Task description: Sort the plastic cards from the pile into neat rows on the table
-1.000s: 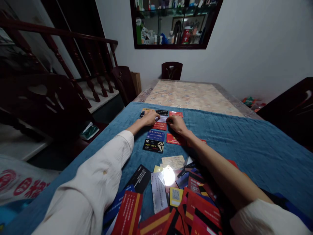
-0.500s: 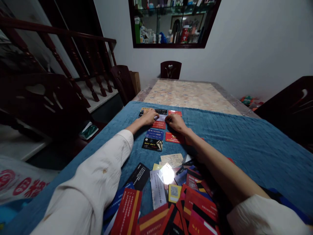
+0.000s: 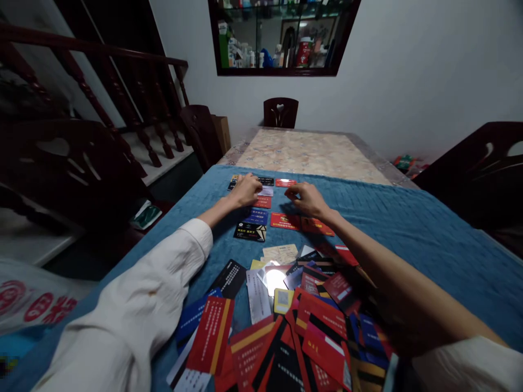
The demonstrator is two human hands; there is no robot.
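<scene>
Both my arms reach far out over a blue quilted cloth (image 3: pixel 408 228). My left hand (image 3: pixel 246 190) is curled, its fingertips against a pale card (image 3: pixel 267 191) in a neat grid of cards. Around it lie a black card (image 3: pixel 266 180), red cards (image 3: pixel 285 183) (image 3: pixel 263 202) (image 3: pixel 285 220), a blue card (image 3: pixel 256 216) and a black VIP card (image 3: pixel 249 232). My right hand (image 3: pixel 306 199) hovers just right of the pale card, fingers loosely bent and apart, holding nothing. A loose heap of red, black and blue cards (image 3: pixel 302 321) lies near me between my forearms.
Beyond the cloth the table's marbled top (image 3: pixel 310 155) is bare. Dark wooden chairs stand at the far end (image 3: pixel 280 112), at the left (image 3: pixel 204 136) and at the right (image 3: pixel 482 169). A stair railing (image 3: pixel 122 92) runs along the left; a glass cabinet (image 3: pixel 281 35) hangs on the wall.
My right hand has let go of the pale card and drawn back to the right, uncovering red cards beneath it. My left hand stays at the card. The view has shifted slightly.
</scene>
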